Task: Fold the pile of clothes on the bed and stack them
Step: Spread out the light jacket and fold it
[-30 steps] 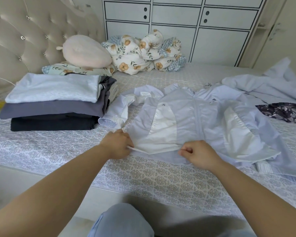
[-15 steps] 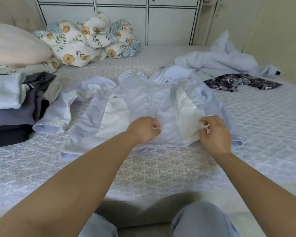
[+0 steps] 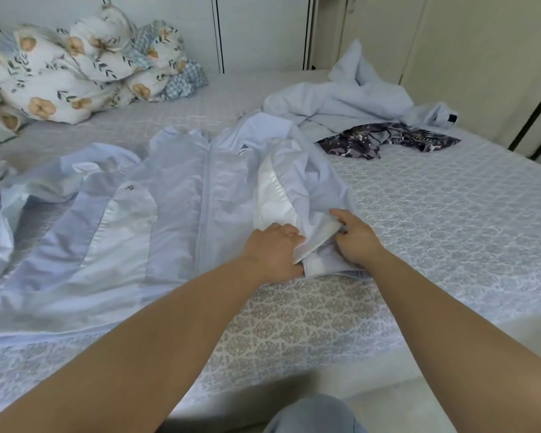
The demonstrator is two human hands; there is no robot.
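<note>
Both of your hands met at the lower right corner of the pale blue jacket (image 3: 175, 220), and each grip was closed on fabric there: your left hand (image 3: 274, 253) had its fingers curled over the white lining flap, and your right hand (image 3: 355, 237) pinched the same flap from the other side, thumb out toward the hem. You held it that way, I judge, to tuck or flatten the turned-out lining before folding that side inward, since a loose flap would bulk the fold. Around your grip the jacket lay front up on the bed (image 3: 450, 232), zip running up the middle, its left sleeve spread toward the far left edge so the body stayed flat and square to you. Beyond it, well apart from your hands, a crumpled light blue garment (image 3: 350, 101) and a dark patterned piece (image 3: 384, 140) waited unfolded near the far right corner. Floral pillows (image 3: 75, 67) sat bunched against the cabinets (image 3: 263, 29) behind. Most of the folding on this jacket looked yet to be done.
</note>
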